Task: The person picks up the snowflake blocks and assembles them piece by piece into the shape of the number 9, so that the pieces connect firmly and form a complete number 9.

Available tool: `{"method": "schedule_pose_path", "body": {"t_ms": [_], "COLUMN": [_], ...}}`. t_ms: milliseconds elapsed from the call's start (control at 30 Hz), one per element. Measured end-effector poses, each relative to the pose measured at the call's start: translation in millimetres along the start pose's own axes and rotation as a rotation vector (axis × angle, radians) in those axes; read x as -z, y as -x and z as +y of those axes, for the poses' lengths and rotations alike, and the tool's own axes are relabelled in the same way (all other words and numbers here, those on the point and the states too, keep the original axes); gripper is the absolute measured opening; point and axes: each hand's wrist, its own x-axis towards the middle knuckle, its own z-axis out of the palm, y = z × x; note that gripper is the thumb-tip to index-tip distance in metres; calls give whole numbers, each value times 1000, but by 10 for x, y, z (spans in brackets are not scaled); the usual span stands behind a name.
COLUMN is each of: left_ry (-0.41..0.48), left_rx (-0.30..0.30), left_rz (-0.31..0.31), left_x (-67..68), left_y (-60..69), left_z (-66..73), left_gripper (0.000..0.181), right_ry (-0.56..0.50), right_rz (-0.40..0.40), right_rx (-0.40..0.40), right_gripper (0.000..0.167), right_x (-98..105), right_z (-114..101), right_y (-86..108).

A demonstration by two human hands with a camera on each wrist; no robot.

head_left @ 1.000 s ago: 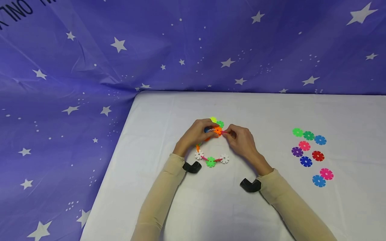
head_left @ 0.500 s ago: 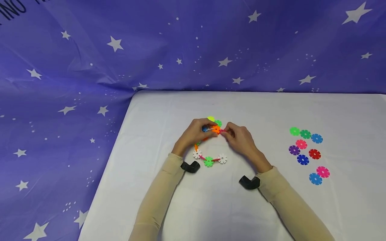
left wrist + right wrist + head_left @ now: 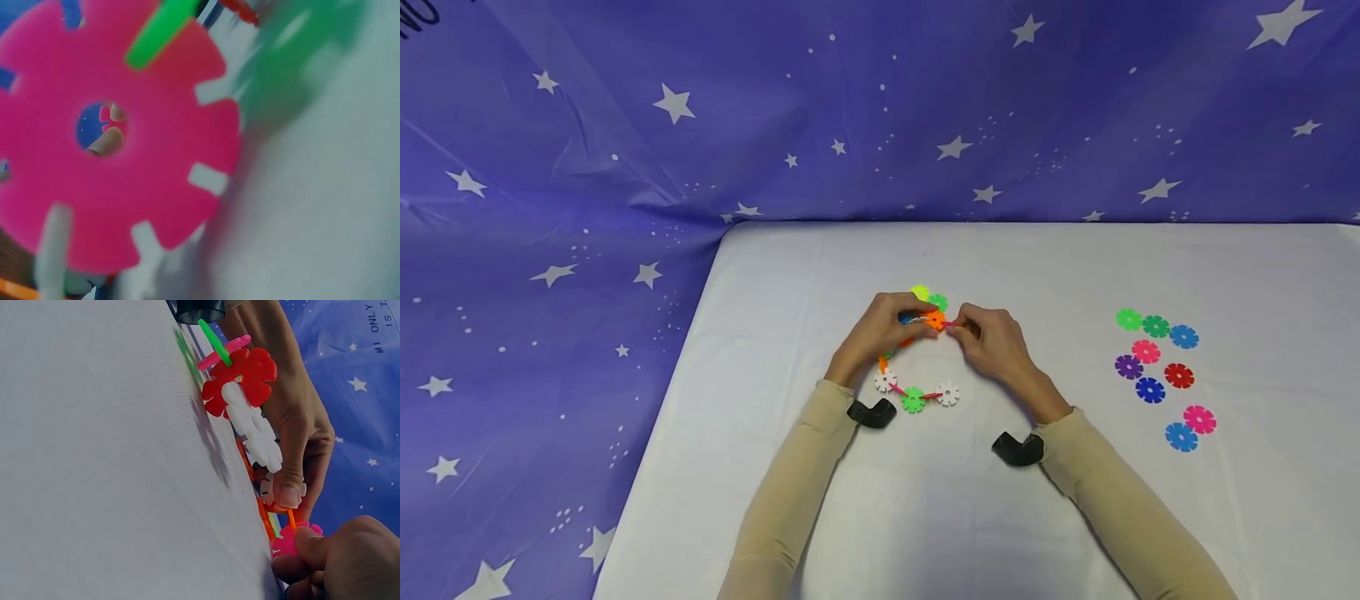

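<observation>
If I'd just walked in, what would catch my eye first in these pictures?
Probably the purple starry backdrop behind the white table in the head view. Next, near the middle, the left hand holds an orange disc while the right hand pinches a pink disc beside it. In the left wrist view, a notched disc, vivid pink, looms across the left side.

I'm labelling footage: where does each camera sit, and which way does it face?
Head: on the person's head, facing forward and down at the table; left grip, right grip and tan sleeves show.
Left wrist: worn there, facing a close pink notched disc; fingertips show through its hole.
Right wrist: worn there, facing both grips and starry backdrop.
Head and right wrist share both grips.
</observation>
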Motion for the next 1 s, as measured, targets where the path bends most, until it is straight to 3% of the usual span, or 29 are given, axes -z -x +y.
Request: {"method": "schedule_pose_path", "body": {"t_ms": [233, 400, 667, 800, 1000], "left_ry": [-20, -48, -155, -176, -230], "left_rx": [-22, -13, 43, 89, 91], "left_rz": [-16, -23, -37, -65, -103], "left_x": [-23, -30, 107, 187, 269], "left_y": [-3, -22, -58, -38, 29], "left_z": [2, 16, 34, 24, 20], "left_gripper": [36, 36, 38, 43, 39], "right_ry": [-12, 13, 45, 73, 212], "right_rz": [7, -25, -83, -110, -188], "right_rx": [12, -45, -177, -167, -153], "right_gripper": [17, 17, 24, 28, 38], "right_x": [-22, 3, 73, 64, -58], "right_z": [4, -22, -57, -58, -163], "right_y": [7, -1, -14, -14, -95]}}
